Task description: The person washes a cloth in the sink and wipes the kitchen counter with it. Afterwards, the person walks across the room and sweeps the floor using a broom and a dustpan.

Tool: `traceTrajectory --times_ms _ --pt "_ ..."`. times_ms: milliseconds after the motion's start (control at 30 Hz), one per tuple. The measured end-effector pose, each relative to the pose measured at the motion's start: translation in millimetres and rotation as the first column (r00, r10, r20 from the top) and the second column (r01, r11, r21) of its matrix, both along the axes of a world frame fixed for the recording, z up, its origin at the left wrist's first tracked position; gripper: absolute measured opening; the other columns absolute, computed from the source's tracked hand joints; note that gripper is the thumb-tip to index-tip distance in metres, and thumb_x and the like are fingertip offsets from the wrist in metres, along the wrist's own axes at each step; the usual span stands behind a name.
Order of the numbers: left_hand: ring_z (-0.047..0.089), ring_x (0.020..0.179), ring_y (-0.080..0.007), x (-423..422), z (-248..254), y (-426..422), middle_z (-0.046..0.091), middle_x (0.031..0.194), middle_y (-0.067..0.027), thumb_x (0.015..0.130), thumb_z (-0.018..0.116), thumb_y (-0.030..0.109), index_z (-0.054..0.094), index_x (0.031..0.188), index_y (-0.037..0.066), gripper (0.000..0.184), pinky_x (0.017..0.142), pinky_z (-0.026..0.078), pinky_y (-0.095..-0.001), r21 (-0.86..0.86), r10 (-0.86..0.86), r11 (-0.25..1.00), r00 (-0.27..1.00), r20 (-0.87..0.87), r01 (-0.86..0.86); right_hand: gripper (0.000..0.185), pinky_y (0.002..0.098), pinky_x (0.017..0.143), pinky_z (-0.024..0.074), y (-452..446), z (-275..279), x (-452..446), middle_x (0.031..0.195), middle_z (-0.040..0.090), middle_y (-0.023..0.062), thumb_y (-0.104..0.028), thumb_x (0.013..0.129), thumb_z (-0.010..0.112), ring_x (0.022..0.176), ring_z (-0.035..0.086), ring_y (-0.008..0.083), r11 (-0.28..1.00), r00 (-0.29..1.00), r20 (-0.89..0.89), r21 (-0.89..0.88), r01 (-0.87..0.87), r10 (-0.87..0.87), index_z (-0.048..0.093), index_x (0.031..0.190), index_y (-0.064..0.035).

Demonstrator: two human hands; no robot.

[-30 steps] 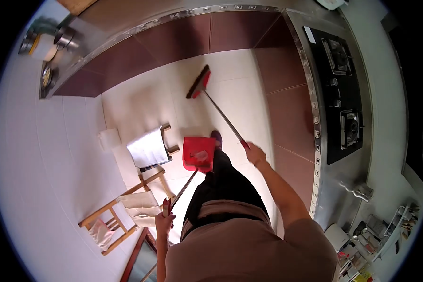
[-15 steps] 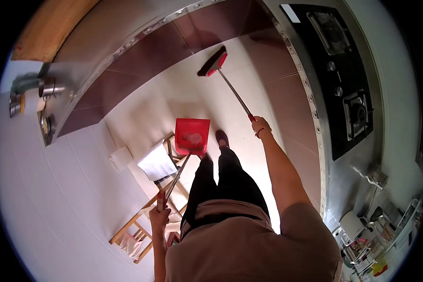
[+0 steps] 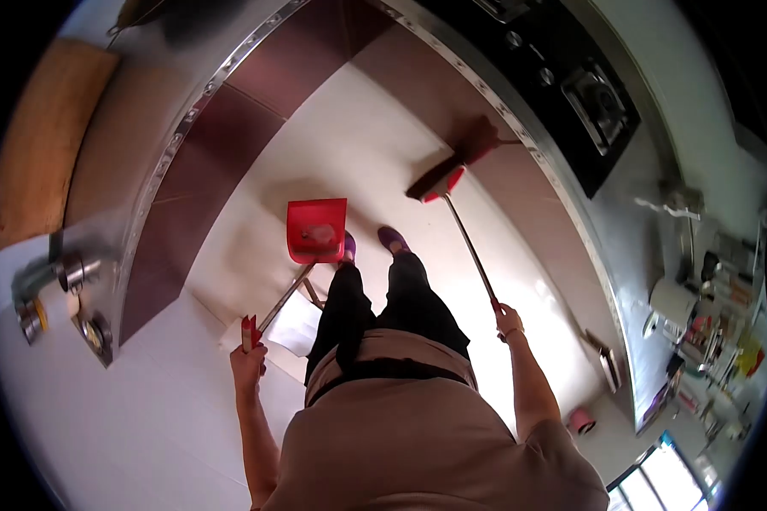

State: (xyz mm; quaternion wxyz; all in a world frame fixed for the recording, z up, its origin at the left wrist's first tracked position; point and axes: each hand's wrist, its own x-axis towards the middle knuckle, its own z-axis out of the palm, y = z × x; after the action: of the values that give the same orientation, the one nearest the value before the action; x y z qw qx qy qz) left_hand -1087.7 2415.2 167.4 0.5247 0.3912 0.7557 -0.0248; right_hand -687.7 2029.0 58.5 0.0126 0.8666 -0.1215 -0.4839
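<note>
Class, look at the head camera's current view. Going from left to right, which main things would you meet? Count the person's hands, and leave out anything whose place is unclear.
Wooden board → left hand → dustpan scoop → broom head → right hand.

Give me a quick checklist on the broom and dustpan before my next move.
1. Right hand closed around the broom handle: ok.
2. Left hand closed around the dustpan handle: ok.
3. Pale debris inside the dustpan: ok.
4. Broom head at the dustpan's open edge: not ok; it is well apart, near the brown panel below the stove.
5. Dustpan resting on the floor: cannot tell from this overhead view.
</note>
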Motion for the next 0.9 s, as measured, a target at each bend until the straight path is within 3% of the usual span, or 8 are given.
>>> traceTrajectory --times_ms 67,400,467,533,567,600,667,900 --pt "0.037 0.035 -0.0079 -2 -4 24 0.044 0.051 0.0005 0.066 0.059 0.007 0.057 0.076 0.001 0.011 0.032 0.028 -0.0227 0.001 -0.052 0.999 0.998 0.042 0.052 0.034 0.0287 0.035 0.0413 -22 17 -34 0.055 0.055 0.0046 -0.035 0.087 0.048 0.038 0.052 0.0163 0.992 0.988 0.090 -0.026 0.124 -0.121 0.054 0.117 -0.0200" --pt "0.035 0.033 -0.0074 -37 -22 94 0.042 0.051 0.0011 0.067 0.059 0.008 0.054 0.074 0.003 0.010 0.031 0.027 -0.0218 0.055 -0.247 0.968 0.969 0.013 0.246 0.036 0.0292 0.035 0.0428 -40 73 -197 0.052 0.054 0.0049 -0.013 0.080 0.050 0.039 0.052 0.0149 0.900 0.901 0.169 0.259 0.350 -0.399 0.056 0.115 -0.0096" --pt "0.034 0.032 -0.0074 -39 -17 98 0.041 0.050 0.0015 0.066 0.058 0.008 0.054 0.077 0.003 0.012 0.030 0.026 -0.0217 0.077 -0.230 0.971 0.972 0.054 0.225 0.036 0.0291 0.036 0.0431 -60 43 -228 0.053 0.055 0.0056 -0.015 0.080 0.050 0.039 0.053 0.0146 0.929 0.947 0.232 0.345 0.132 -0.220 0.056 0.115 -0.0117" --pt "0.033 0.032 -0.0077 -35 -7 96 0.040 0.049 0.0016 0.066 0.058 0.008 0.053 0.077 0.004 0.013 0.029 0.026 -0.0219 0.080 -0.216 0.974 0.976 0.029 0.213 0.036 0.0349 0.054 0.0500 -35 41 -234 0.064 0.062 0.0148 -0.021 0.078 0.055 0.050 0.060 0.0231 0.951 0.960 0.279 0.298 -0.087 0.001 0.057 0.114 -0.0156" --pt "0.034 0.031 -0.0079 -38 -3 95 0.040 0.049 0.0015 0.066 0.059 0.008 0.053 0.076 0.005 0.013 0.029 0.026 -0.0219 0.107 -0.214 0.972 0.976 0.033 0.210 0.035 0.0413 0.079 0.0457 0 62 -224 0.097 0.062 0.0143 -0.025 0.080 0.047 0.092 0.058 0.0314 0.951 0.983 0.185 0.300 -0.072 0.016 0.056 0.114 -0.0201" --pt "0.034 0.031 -0.0081 -41 -1 94 0.040 0.049 0.0013 0.065 0.059 0.008 0.052 0.075 0.005 0.012 0.029 0.026 -0.0219 0.135 -0.210 0.970 0.977 0.036 0.204 0.035 0.0414 0.075 0.0476 12 49 -225 0.090 0.064 0.0134 -0.028 0.080 0.050 0.085 0.061 0.0310 0.940 0.970 0.223 0.299 -0.164 0.098 0.057 0.114 -0.0213" --pt "0.035 0.031 -0.0086 -49 1 92 0.040 0.049 0.0011 0.065 0.060 0.009 0.051 0.074 0.007 0.013 0.029 0.026 -0.0221 0.167 -0.232 0.960 0.973 0.017 0.226 0.031 0.0417 0.077 0.0465 39 26 -219 0.100 0.062 0.0110 -0.033 0.088 0.037 0.091 0.060 0.0283 0.932 0.967 0.108 0.264 -0.250 0.229 0.056 0.112 -0.0277" --pt "0.036 0.034 -0.0102 -41 39 50 0.042 0.051 0.0003 0.067 0.059 0.011 0.052 0.079 0.005 0.015 0.031 0.029 -0.0233 0.240 -0.252 0.940 0.968 0.014 0.242 0.034 0.0415 0.074 0.0471 68 -60 -220 0.098 0.063 0.0104 -0.036 0.091 0.033 0.091 0.061 0.0273 0.844 0.924 0.102 0.378 -0.379 0.369 0.060 0.104 -0.0183"
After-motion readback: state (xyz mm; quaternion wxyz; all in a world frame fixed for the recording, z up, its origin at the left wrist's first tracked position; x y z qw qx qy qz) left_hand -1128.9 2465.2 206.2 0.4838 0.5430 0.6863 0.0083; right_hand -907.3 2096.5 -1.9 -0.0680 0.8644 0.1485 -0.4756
